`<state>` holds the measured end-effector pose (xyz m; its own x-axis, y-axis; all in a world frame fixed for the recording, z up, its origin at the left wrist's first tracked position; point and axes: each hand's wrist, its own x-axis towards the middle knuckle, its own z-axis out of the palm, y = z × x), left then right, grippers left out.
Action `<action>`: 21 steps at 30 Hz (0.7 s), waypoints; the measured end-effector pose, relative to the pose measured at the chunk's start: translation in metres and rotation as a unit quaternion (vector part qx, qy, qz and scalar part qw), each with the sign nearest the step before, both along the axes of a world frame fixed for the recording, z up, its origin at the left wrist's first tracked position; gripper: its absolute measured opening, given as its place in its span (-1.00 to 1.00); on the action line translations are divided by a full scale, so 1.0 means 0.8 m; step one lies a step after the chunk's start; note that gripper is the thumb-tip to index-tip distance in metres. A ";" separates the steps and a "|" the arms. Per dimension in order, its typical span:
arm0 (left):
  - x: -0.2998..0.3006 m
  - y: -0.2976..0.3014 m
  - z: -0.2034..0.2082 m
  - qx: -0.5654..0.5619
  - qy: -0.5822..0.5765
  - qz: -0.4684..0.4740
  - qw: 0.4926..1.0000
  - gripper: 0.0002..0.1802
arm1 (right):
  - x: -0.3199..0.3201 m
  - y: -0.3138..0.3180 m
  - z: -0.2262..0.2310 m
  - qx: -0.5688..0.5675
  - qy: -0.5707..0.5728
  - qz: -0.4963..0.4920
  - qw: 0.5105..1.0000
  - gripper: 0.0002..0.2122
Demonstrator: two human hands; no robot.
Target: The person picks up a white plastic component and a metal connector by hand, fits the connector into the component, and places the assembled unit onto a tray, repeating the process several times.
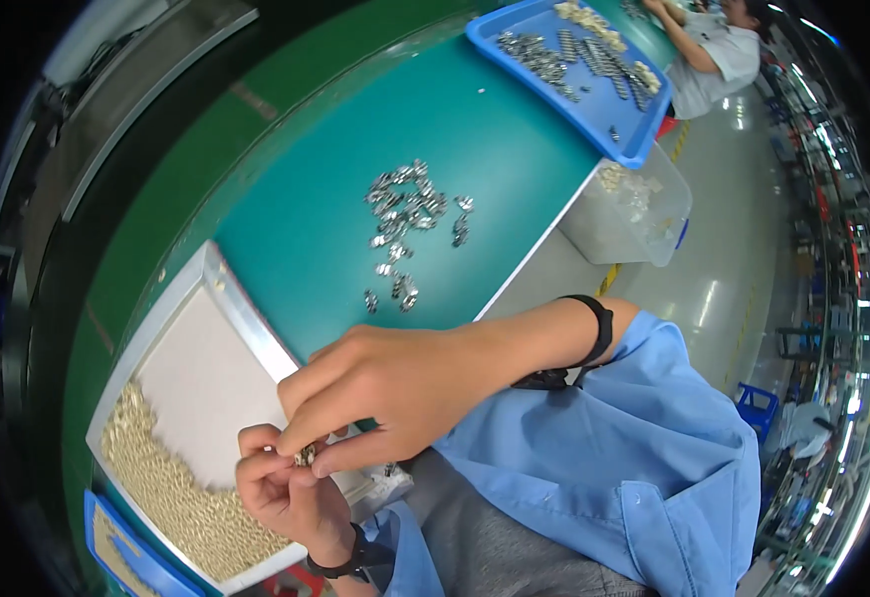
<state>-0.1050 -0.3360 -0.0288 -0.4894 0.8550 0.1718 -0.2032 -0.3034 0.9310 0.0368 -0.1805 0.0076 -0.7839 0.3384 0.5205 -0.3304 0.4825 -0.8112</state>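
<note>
**Pinching a Small Metallic Part Between Two Hands**

The small part, mottled dark and pale, lay at the meeting point of both hands, above the near edge of a pale, shallow tray. The right hand reached across from the right, its thumb and index finger closed on the part from above; the left hand came up from below, thumb and curled fingers also pressed against it. Neither hand was clearly nearer, and the part's long axis could not be told, since the fingertips covered most of it.

Beyond the right hand, glossy silver pieces, lobed and knobbly, were scattered on a smooth teal tabletop. Matte beige pieces, small and grain-like, formed a dense layer in the pale tray, whose raised metallic rim caught the light. Farther off, a blue plastic tray with rounded corners held silver clusters and cream-coloured pieces.
</note>
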 end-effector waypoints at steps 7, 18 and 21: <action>0.021 0.051 0.016 -0.036 -0.035 0.049 0.998 -0.56 | -0.003 0.154 -0.004 0.090 -0.121 -0.112 0.982 -0.81; -0.009 0.032 0.001 -0.147 0.069 0.002 0.987 -0.57 | 0.032 0.493 -0.094 0.199 -0.437 -0.413 0.774 -0.75; -0.012 0.044 -0.007 -0.147 0.090 -0.026 0.985 -0.67 | 0.038 0.488 -0.088 0.232 -0.427 -0.425 0.764 -0.78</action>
